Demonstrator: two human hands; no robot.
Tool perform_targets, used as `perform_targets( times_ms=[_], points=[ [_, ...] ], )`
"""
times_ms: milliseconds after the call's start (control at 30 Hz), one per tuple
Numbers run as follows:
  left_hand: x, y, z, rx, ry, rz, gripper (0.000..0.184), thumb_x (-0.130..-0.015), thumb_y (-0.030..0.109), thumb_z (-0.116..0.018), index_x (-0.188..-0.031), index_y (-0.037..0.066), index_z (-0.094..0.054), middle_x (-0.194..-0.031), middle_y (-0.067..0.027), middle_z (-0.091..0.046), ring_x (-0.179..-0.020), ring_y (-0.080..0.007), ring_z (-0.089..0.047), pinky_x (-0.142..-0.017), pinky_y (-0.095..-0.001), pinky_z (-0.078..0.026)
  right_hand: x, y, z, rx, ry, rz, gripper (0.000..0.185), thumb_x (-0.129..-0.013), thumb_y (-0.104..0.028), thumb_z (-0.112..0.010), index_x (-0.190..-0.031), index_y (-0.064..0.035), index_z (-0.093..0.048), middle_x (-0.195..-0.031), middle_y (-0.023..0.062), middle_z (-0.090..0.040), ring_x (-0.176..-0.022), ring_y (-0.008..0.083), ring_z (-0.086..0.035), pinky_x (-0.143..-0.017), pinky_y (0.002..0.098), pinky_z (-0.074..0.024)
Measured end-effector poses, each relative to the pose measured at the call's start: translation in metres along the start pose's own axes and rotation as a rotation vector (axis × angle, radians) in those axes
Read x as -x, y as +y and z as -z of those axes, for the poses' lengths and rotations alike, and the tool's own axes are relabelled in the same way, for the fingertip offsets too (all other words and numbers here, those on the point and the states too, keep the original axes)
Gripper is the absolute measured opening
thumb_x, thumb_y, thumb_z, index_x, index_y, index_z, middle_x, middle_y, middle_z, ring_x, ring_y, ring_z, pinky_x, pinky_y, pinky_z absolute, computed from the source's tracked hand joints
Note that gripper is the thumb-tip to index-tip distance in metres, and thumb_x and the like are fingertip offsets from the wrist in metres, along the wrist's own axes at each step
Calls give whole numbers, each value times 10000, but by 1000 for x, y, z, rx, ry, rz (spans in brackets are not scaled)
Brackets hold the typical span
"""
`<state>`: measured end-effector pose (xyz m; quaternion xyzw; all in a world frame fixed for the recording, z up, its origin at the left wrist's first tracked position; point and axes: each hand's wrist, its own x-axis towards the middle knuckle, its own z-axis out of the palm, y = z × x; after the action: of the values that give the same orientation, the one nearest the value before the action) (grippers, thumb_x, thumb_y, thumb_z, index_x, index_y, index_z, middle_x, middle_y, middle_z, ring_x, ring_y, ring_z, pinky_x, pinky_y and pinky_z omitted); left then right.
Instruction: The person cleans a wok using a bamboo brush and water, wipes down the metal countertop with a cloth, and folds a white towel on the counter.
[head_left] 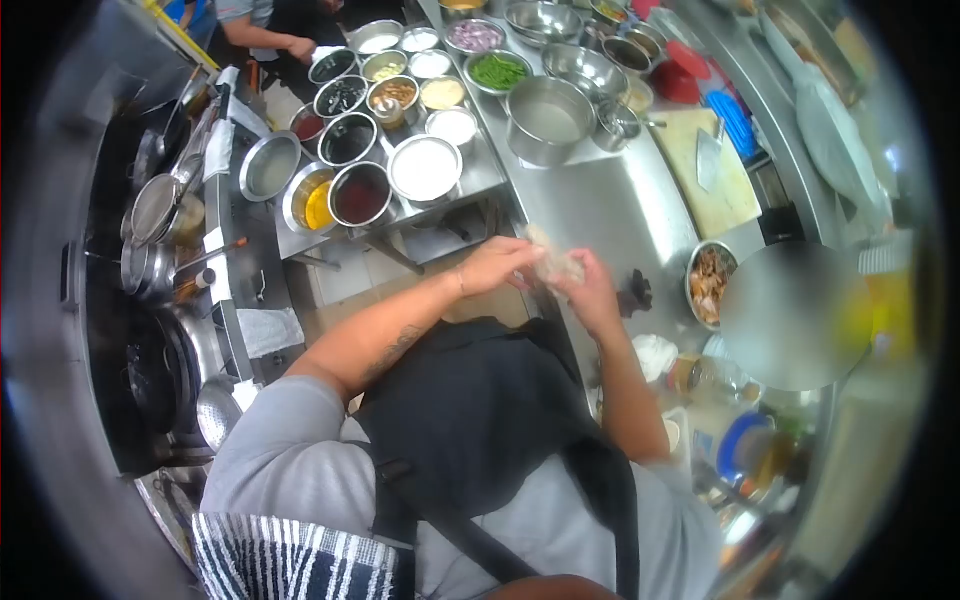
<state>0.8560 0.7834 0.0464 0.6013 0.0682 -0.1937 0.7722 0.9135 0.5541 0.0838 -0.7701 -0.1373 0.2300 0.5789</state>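
Observation:
My left hand point(498, 266) and my right hand point(590, 293) are close together in front of my dark apron, by the edge of the steel counter. Between them is a pale, crumpled, partly see-through thing point(545, 255), like thin plastic; its exact kind is unclear. Fingers of both hands are closed on it, the left from one side and the right from the other. Beyond them a large steel pot point(549, 122) stands on the counter. A bowl of brown food pieces point(711, 285) lies to the right of my right hand.
Several bowls of ingredients, including a white-filled one point(424, 168), crowd the counter ahead. A cleaver point(709, 160) rests on a cutting board point(688, 190). Pans and a stove line the left. Another person's arm point(265, 38) reaches in at the top left.

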Motion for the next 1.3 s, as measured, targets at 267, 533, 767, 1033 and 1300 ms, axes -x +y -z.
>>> perform_targets(
  times_ms=[267, 533, 767, 1033, 1300],
  points=[
    [2, 24, 219, -1406, 978, -334, 352, -912, 108, -674, -1239, -16, -639, -1159, -229, -679, -1134, -407, -631, -1033, -458, -500, 22, 19, -4, -336, -11, -71, 146, -939, -172, -744, -946, -47, -668, -891, 17, -649, -822, 120, -612, -762, 280, -494],
    [-44, 34, 334, -1343, 555, 79, 278, -886, 185, -619, -1006, -26, -753, -1093, -268, -725, -1075, -421, -694, -978, -475, -544, 72, 51, -23, -641, 321, -382, 107, -1026, -164, -629, -945, -103, -593, -876, 3, -599, -837, 140, -625, -743, 311, -513],
    [-46, 50, 340, -1384, 343, 47, 303, -838, 173, -579, -922, -46, -771, -1053, -277, -725, -1033, -416, -707, -968, -452, -550, 139, 125, -46, -735, 562, -499, 95, -1031, -166, -618, -1056, -75, -611, -936, 54, -646, -885, 225, -691, -813, 391, -584],
    [-51, 36, 351, -1295, 353, -4, 310, -811, 196, -633, -969, -37, -763, -1051, -269, -731, -1031, -408, -706, -953, -459, -549, 212, 189, -72, -698, 666, -622, 223, -1019, -260, -646, -1068, -44, -675, -947, 66, -710, -826, 193, -706, -726, 362, -565],
    [-46, 40, 346, -1103, 495, -97, 198, -780, 163, -695, -865, -14, -727, -882, -236, -733, -864, -397, -718, -821, -446, -556, 303, 243, -110, -647, 719, -751, 251, -1010, -254, -644, -1135, -43, -696, -1016, 87, -736, -897, 234, -732, -785, 389, -595]
  ],
)
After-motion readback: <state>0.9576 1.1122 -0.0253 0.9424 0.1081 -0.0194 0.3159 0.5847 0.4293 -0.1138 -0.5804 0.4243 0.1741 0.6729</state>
